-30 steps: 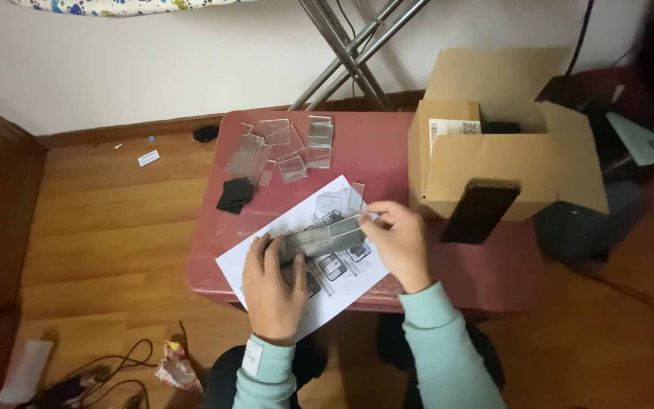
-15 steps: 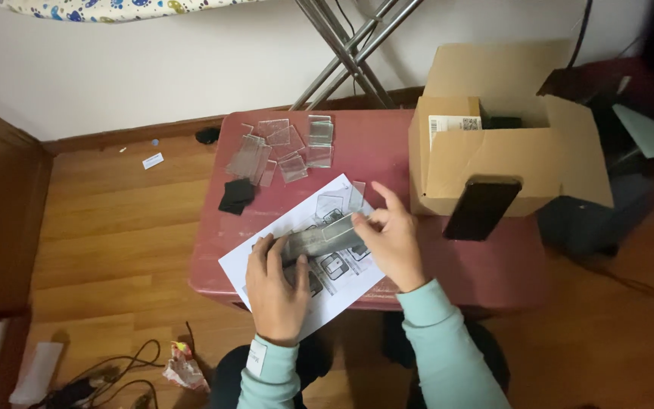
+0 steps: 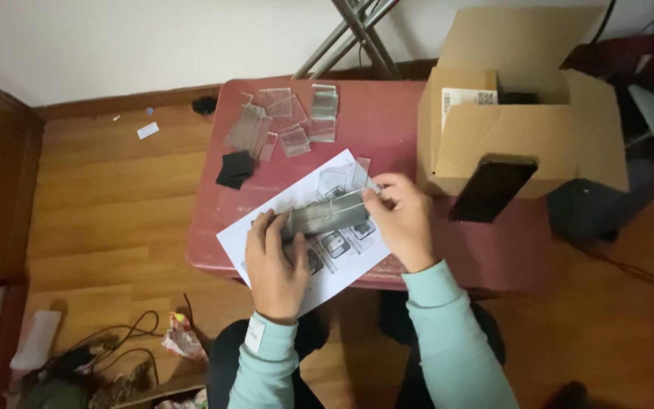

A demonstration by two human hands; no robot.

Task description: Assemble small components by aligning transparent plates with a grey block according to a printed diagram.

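I have just one camera, up on the person's head. It looks almost straight down from above at the red table [image 3: 448, 121], fairly close.

On the tabletop [image 3: 387, 113] — a paper sheet [image 3: 266, 235] at the front, plastic sleeves [image 3: 289, 121] behind it, a cardboard box [image 3: 524, 136] to its right.

You are wearing pale mint-green long sleeves on both arms. Your left hand [image 3: 275, 261] and right hand [image 3: 406, 221] are bare. The left cuff is carrying a small white tag.
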